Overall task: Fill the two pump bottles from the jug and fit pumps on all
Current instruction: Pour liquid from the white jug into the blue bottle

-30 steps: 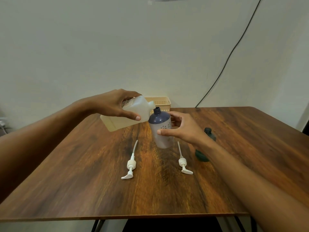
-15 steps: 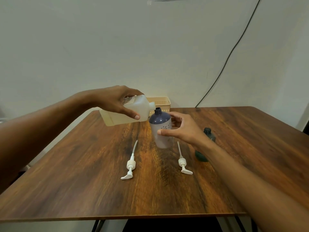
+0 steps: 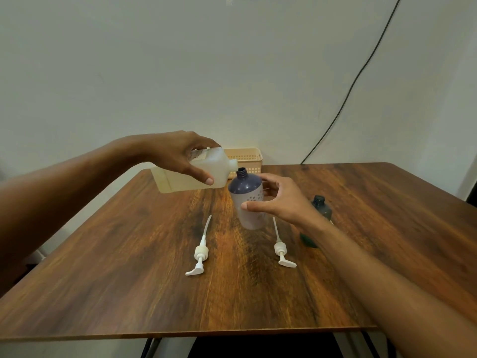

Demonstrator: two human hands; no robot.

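My left hand grips a translucent jug of yellowish liquid, tipped nearly level with its spout just above the open neck of a purple-and-white bottle. My right hand wraps round that bottle, which stands upright mid-table. A dark green bottle with an open neck stands to the right, half hidden behind my right forearm. Two white pumps lie flat on the table: the left pump and the right pump.
A beige slotted basket sits at the table's far edge against the wall. A black cable runs down the wall at the right. The wooden table's front edge is close to me.
My left hand has raised the jug's base and brought it closer to level, with the spout now over the bottle's neck. My right hand and the bottle have stayed in place.
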